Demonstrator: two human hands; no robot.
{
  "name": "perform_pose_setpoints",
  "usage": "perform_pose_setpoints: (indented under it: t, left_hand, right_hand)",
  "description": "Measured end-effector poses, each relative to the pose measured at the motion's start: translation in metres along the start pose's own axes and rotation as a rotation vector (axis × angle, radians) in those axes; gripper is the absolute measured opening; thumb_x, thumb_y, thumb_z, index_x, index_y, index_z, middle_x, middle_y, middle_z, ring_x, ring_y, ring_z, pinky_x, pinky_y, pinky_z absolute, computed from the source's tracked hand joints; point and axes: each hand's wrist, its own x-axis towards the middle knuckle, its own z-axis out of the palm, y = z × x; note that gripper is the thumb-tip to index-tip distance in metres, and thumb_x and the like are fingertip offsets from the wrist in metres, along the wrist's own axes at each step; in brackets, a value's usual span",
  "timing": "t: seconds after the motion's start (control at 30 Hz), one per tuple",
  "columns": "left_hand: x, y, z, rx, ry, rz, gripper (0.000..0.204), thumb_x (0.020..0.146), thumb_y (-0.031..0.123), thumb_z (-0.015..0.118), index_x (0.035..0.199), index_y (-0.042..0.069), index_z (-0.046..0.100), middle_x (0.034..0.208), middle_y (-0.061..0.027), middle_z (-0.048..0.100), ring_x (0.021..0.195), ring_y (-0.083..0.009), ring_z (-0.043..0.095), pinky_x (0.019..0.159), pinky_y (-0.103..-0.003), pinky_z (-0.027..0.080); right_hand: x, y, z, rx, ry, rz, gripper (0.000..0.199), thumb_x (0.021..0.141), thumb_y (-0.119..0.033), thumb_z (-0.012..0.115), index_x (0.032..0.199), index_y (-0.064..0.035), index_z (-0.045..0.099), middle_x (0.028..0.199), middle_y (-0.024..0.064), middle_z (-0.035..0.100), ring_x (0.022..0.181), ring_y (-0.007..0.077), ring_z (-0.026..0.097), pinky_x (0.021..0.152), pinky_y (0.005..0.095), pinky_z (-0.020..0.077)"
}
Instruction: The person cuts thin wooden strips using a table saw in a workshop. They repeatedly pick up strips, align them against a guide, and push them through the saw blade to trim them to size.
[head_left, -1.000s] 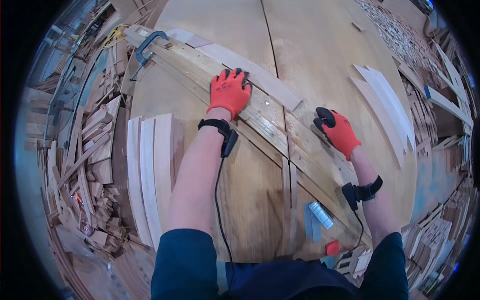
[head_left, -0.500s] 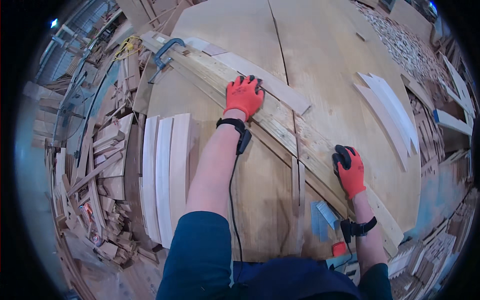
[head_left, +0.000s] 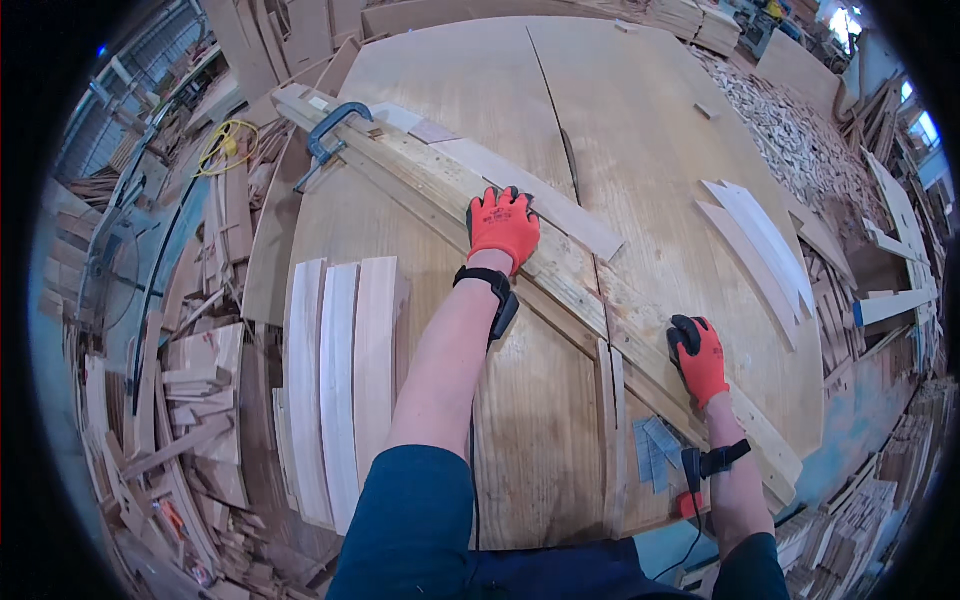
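Head view: we see the long wooden beam [head_left: 570, 290] lying diagonally across the wooden tabletop [head_left: 530, 430], a blue C-clamp [head_left: 318, 132] near its upper-left end. Our gloved left hand [head_left: 503, 225] lies over the beam, fingers slightly apart; our gloved right hand [head_left: 697, 360] is at its lower-right part, fingers bent. We cannot tell whether either hand grips it. A thin pale board [head_left: 550, 195] lies alongside.
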Motion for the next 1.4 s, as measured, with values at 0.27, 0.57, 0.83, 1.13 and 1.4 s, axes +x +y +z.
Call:
perform_pose_setpoints:
  t: [0.27, 0.57, 0.83, 1.13, 1.4]
  left_hand:
    - [-0.005, -0.009, 0.017, -0.008, 0.011, 0.005, 0.054, 0.098, 0.039, 0.044, 0.146, 0.014, 0.051, 0.158, -0.0086, 0.041, 0.147, -0.0345, 0.031, 0.121, -0.051, 0.018]
    - [-0.016, -0.006, 0.022, 0.006, 0.035, 0.038, 0.054, 0.099, 0.040, 0.043, 0.147, 0.015, 0.050, 0.159, -0.0098, 0.040, 0.148, -0.0353, 0.030, 0.121, -0.051, 0.018]
    - [-0.027, -0.005, 0.046, -0.025, 0.187, 0.072, 0.050, 0.094, 0.040, 0.054, 0.137, 0.015, 0.058, 0.149, -0.0107, 0.049, 0.141, -0.0350, 0.037, 0.118, -0.055, 0.020]
    - [-0.054, 0.001, 0.045, 0.010, 0.073, 0.046, 0.053, 0.095, 0.041, 0.052, 0.140, 0.014, 0.056, 0.151, -0.0110, 0.049, 0.141, -0.0357, 0.038, 0.119, -0.053, 0.021]
    - [-0.127, 0.027, 0.059, -0.005, 0.140, 0.080, 0.054, 0.093, 0.042, 0.054, 0.139, 0.014, 0.058, 0.148, -0.0128, 0.051, 0.141, -0.0360, 0.038, 0.119, -0.056, 0.020]
  right_hand:
    - [-0.010, 0.005, 0.029, 0.022, 0.066, -0.010, 0.036, 0.082, -0.008, 0.068, 0.118, -0.0090, 0.068, 0.114, 0.0153, 0.063, 0.111, 0.0359, 0.058, 0.099, 0.0421, 0.0469]
    - [-0.018, 0.032, 0.037, 0.048, 0.103, -0.027, 0.035, 0.083, -0.008, 0.068, 0.118, -0.0085, 0.068, 0.116, 0.0164, 0.063, 0.112, 0.0353, 0.059, 0.100, 0.0406, 0.0472]
    - [-0.031, 0.043, 0.042, 0.105, 0.120, 0.017, 0.032, 0.083, -0.013, 0.069, 0.115, -0.0092, 0.071, 0.114, 0.0168, 0.065, 0.111, 0.0355, 0.061, 0.099, 0.0414, 0.0482]
    - [-0.050, 0.040, 0.034, 0.054, 0.076, -0.026, 0.031, 0.082, -0.016, 0.070, 0.112, -0.0111, 0.072, 0.111, 0.0158, 0.066, 0.109, 0.0360, 0.061, 0.096, 0.0430, 0.0496]
    - [-0.136, 0.034, 0.000, 0.139, 0.069, 0.069, 0.033, 0.079, -0.018, 0.072, 0.112, -0.0123, 0.071, 0.112, 0.0154, 0.065, 0.108, 0.0359, 0.060, 0.096, 0.0439, 0.0493]
